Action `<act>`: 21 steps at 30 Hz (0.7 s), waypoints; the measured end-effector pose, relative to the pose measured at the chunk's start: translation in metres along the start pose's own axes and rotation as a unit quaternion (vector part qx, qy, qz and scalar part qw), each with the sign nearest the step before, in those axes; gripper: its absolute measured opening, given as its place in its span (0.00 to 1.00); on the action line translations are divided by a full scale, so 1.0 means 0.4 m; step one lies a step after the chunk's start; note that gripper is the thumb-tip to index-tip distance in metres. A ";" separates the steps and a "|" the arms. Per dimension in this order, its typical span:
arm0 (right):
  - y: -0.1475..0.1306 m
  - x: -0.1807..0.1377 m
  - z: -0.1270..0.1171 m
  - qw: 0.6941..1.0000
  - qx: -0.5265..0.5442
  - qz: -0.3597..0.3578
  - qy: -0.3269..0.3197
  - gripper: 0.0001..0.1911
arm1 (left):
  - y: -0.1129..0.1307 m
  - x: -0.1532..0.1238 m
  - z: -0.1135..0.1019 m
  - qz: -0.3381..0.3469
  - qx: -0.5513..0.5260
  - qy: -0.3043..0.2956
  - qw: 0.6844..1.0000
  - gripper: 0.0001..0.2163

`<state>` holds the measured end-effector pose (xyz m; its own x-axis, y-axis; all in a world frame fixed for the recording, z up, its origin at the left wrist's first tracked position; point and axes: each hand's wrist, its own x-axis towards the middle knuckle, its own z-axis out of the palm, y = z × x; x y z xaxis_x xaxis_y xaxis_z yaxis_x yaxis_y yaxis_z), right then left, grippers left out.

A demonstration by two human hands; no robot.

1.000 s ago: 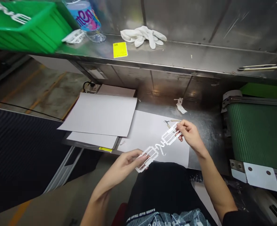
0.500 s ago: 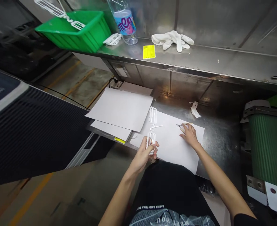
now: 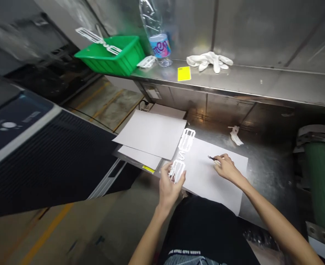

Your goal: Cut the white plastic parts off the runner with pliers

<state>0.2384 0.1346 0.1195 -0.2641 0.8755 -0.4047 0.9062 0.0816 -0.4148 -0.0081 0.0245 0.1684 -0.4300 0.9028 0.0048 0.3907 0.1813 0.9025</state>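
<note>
My left hand (image 3: pixel 169 186) is closed on the near end of a white plastic moulded part (image 3: pixel 188 140). The part has two open rectangular frames joined by a thin zigzag runner, and its far end points away from me. To the right, my right hand (image 3: pixel 226 166) is wrapped round small nippers (image 3: pixel 211 158). Their dark jaws stick out to the left past my fingers, and the handles are mostly hidden. Both hands are above a white sheet (image 3: pixel 203 176) lying on the metal bench, with a gap between the nippers and the part.
Stacked white sheets (image 3: pixel 151 133) lie left of my hands. On the metal shelf stand a green bin (image 3: pixel 111 59) holding white parts, a water bottle (image 3: pixel 160 46), a yellow label (image 3: pixel 184 73) and white gloves (image 3: pixel 210 61). A crumpled white scrap (image 3: pixel 236 135) lies behind; a green-covered machine (image 3: pixel 324 176) is right.
My right hand has closed round the nippers and picked them up from the sheet. My left hand has turned and tilted the white part. The view has shifted slightly.
</note>
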 end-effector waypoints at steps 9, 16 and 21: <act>-0.145 -0.186 -0.121 0.960 0.197 -0.155 -0.122 0.23 | 0.006 0.003 -0.030 0.209 0.121 -0.019 0.970 0.21; -0.183 -0.171 -0.139 0.953 0.210 -0.177 -0.131 0.24 | 0.022 -0.001 -0.041 0.271 0.127 -0.054 0.953 0.24; -0.195 -0.175 -0.149 0.950 0.209 -0.184 -0.139 0.25 | 0.029 -0.007 -0.052 0.295 0.133 -0.078 0.943 0.25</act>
<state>0.2058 0.0953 0.2287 -0.6670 0.6602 -0.3453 0.5410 0.1105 -0.8338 -0.0192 0.0162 0.1878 0.0420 0.9197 0.3905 0.7235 -0.2976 0.6229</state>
